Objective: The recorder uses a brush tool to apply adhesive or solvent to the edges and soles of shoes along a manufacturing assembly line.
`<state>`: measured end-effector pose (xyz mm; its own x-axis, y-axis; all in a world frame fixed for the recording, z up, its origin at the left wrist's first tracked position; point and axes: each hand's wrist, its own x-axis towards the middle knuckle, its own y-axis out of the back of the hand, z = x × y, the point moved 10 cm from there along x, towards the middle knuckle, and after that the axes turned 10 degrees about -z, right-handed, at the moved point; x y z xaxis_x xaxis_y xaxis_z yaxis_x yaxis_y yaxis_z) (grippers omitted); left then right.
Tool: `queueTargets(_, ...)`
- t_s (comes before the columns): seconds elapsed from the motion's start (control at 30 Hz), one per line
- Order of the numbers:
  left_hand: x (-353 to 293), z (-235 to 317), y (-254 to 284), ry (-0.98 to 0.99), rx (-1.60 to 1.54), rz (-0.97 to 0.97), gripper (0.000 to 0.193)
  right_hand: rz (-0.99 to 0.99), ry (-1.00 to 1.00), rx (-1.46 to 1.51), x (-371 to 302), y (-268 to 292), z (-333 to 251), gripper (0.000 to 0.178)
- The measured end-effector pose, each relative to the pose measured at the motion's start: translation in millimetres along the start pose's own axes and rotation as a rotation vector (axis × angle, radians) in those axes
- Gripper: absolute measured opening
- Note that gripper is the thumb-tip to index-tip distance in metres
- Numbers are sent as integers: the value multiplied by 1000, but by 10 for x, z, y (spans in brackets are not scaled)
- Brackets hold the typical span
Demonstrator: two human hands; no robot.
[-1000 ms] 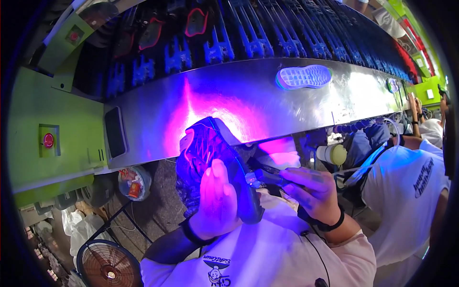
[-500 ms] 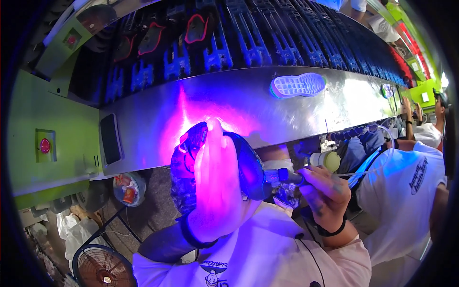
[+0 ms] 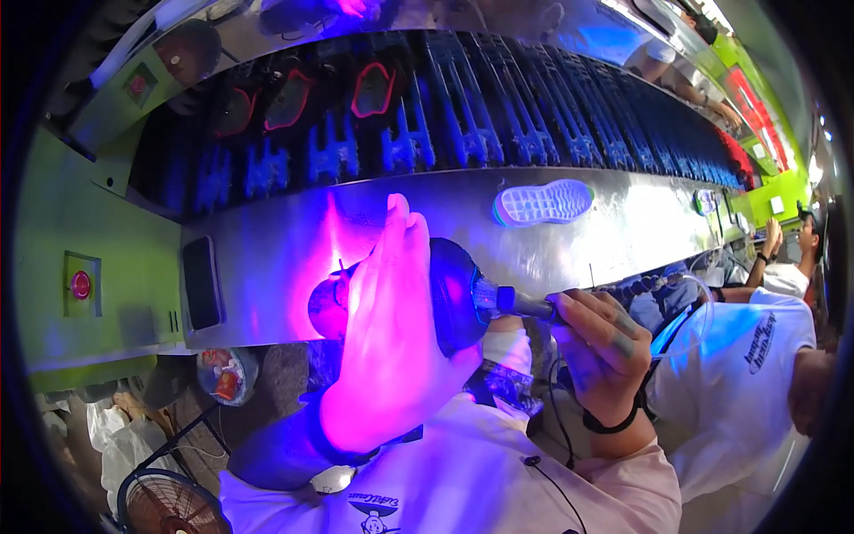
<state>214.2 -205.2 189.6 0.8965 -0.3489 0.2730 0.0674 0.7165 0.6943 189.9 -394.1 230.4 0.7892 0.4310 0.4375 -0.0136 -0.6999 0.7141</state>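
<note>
My left hand (image 3: 387,329) grips a dark shoe upper (image 3: 458,289), its long fingers laid flat along the upper under strong pink-violet light. A rounded end of the upper (image 3: 327,310) shows left of the fingers; the middle is hidden behind them. My right hand (image 3: 605,351) is closed round the handle of a flat brush (image 3: 525,305). The brush's bristles meet the right edge of the upper. Beyond both hands, a pale shoe sole (image 3: 544,203) lies on the metal bench (image 3: 267,222), its ridged face up.
Behind the bench runs a dark rack conveyor (image 3: 480,107) carrying several red-rimmed shoe pieces (image 3: 374,89). A phone (image 3: 203,283) lies at the bench's left, beside a green panel with a red button (image 3: 80,285). A bin (image 3: 225,374) and a fan (image 3: 173,503) stand below; a co-worker (image 3: 729,392) sits close on the right.
The shoe upper has turned in my left hand, so a rounded end now shows at its left. The brush is slightly farther left and higher on the upper. The whole view has tilted up.
</note>
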Motion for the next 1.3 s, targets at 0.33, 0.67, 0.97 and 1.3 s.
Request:
queueTargets(0.33,194,-230,214,61,-31,-78,127,130,56,86,91,-296,232,40)
queueTargets(0.67,-160,-1125,505,-35,-91,-336,120,19,-248,482,-109,-1311,482,33)
queueTargets(0.97,-935,-860,173,156,-568,-348,122,-51,-122,486,416,-739,-173,30)
queueTargets(1.3,-1034,-767,226,101,-260,-460,118,-183,-199,327,403,-750,-190,31)
